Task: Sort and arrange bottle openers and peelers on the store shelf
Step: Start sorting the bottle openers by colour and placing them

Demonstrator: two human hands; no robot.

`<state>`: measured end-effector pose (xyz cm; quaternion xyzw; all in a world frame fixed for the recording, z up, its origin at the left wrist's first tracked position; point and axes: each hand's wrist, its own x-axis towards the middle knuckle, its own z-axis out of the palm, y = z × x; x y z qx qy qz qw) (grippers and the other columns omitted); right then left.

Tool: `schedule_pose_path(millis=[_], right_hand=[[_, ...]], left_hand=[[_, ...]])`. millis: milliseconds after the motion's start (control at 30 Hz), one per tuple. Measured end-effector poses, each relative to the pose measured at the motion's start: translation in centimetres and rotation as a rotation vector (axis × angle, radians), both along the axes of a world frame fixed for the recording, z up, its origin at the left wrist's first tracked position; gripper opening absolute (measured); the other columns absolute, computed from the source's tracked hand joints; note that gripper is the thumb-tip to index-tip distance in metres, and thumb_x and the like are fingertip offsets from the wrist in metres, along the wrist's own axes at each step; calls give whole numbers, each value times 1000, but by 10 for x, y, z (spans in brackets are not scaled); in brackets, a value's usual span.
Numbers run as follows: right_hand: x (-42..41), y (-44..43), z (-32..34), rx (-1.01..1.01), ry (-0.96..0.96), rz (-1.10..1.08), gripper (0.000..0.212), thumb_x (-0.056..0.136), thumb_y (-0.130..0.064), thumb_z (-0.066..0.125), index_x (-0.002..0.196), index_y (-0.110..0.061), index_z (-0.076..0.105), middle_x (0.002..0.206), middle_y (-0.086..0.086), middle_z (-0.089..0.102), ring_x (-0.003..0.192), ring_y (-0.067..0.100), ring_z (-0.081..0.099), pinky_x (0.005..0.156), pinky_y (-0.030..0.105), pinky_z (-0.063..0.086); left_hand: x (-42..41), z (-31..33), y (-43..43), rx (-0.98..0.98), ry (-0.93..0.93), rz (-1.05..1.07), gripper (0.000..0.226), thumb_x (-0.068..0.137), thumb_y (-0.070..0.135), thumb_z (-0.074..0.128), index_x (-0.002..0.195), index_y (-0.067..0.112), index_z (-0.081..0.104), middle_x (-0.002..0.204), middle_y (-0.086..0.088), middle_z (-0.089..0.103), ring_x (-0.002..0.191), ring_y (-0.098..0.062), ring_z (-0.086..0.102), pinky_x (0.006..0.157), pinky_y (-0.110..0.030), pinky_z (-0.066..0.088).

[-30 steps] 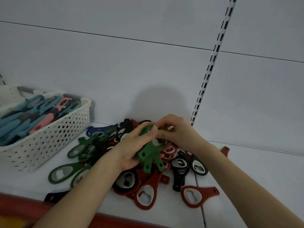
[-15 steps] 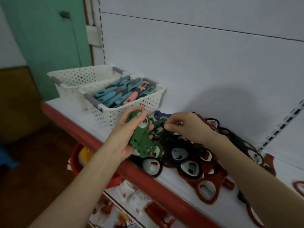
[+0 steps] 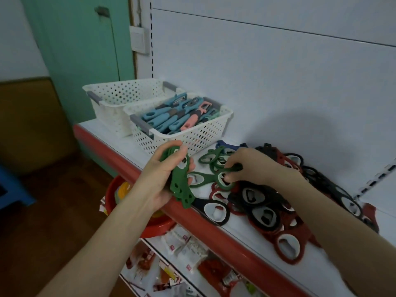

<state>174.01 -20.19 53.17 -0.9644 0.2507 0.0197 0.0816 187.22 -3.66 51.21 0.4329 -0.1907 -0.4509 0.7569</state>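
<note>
My left hand (image 3: pixel 165 174) grips a stack of green bottle openers (image 3: pixel 181 185) above the shelf's front edge. My right hand (image 3: pixel 252 166) pinches one more green bottle opener (image 3: pixel 222 181) lying on the shelf among other green ones (image 3: pixel 211 157). To the right spreads a pile of red and black bottle openers (image 3: pixel 267 209). A white perforated basket (image 3: pixel 192 136) behind my left hand is full of blue and pink peelers (image 3: pixel 171 118).
A second white basket (image 3: pixel 120 97) stands behind the first, its inside hidden. The shelf (image 3: pixel 321 260) has a red front lip (image 3: pixel 214 230). Packaged goods hang on the shelf below, and a red bowl (image 3: pixel 154 226) sits under the lip.
The view has swung left and down, bringing the baskets and floor into sight. My right hand has dropped from the held stack to a green opener on the shelf.
</note>
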Motion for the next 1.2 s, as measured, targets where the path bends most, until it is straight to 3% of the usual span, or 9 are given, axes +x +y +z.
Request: schedule_pose_path(millis=[167, 300, 367, 433, 633, 800, 900, 1033, 1200], right_hand=[[-17, 1, 21, 164, -539, -225, 10, 82, -26, 67, 80, -18, 70, 74, -10, 61, 69, 4, 53, 62, 11, 39], [-24, 11, 35, 414, -868, -379, 13, 85, -23, 65, 73, -19, 68, 67, -5, 65, 57, 1, 57, 63, 16, 48], [-24, 22, 37, 626, -836, -413, 12, 85, -22, 65, 76, -15, 68, 70, 3, 66, 58, 7, 59, 62, 20, 53], [-22, 34, 33, 712, -766, -411, 15, 85, -23, 65, 80, -10, 70, 69, 6, 67, 59, 11, 61, 61, 22, 55], [-19, 50, 19, 369, -732, -391, 35, 92, -34, 53, 71, -7, 66, 68, 10, 66, 66, 24, 64, 71, 43, 55], [-29, 69, 25, 430, -515, -316, 43, 86, -51, 53, 66, -13, 51, 54, -7, 42, 43, 2, 37, 43, 12, 30], [-36, 67, 19, 412, -556, -337, 32, 85, -37, 62, 68, -12, 51, 58, -2, 48, 47, 3, 44, 48, 13, 36], [-45, 63, 21, 520, -564, -339, 11, 94, -16, 48, 89, -7, 52, 82, 9, 64, 72, 20, 68, 67, 34, 59], [-52, 67, 26, 735, -562, -341, 14, 97, -19, 43, 100, -7, 49, 84, 3, 57, 71, 15, 64, 62, 26, 57]], left_hand=[[-6, 0, -12, -12, -29, -31, 30, 62, 21, 71, 90, 24, 62, 89, -12, 60, 68, -20, 60, 54, -31, 51], [-16, 9, -29, -40, -101, -16, 40, 65, 22, 70, 102, 18, 57, 86, -3, 64, 68, -17, 62, 63, -37, 52], [-24, 15, -39, -67, -127, -18, 41, 72, 20, 68, 110, 14, 54, 81, 10, 70, 71, -17, 64, 68, -41, 54], [-32, 21, -48, -76, -130, -26, 40, 71, 22, 69, 108, 16, 55, 92, 3, 69, 73, -16, 66, 68, -40, 57], [-42, 23, -64, -84, -105, 0, 32, 79, -1, 65, 99, 22, 57, 97, -13, 58, 82, -27, 62, 76, -46, 54], [-52, 20, -73, -105, -77, 69, 35, 79, -8, 58, 91, 24, 56, 102, -24, 58, 84, -33, 59, 75, -46, 52], [-56, 24, -74, -147, -39, 39, 30, 80, -3, 64, 95, 21, 55, 94, -12, 59, 77, -22, 62, 67, -34, 54], [-53, 27, -77, -185, -36, -113, 35, 78, 6, 68, 106, 22, 53, 91, -9, 64, 83, -21, 66, 72, -36, 56], [-53, 26, -78, -296, -98, -241, 36, 65, 18, 68, 98, 17, 54, 82, -8, 68, 90, -23, 66, 72, -35, 57]])
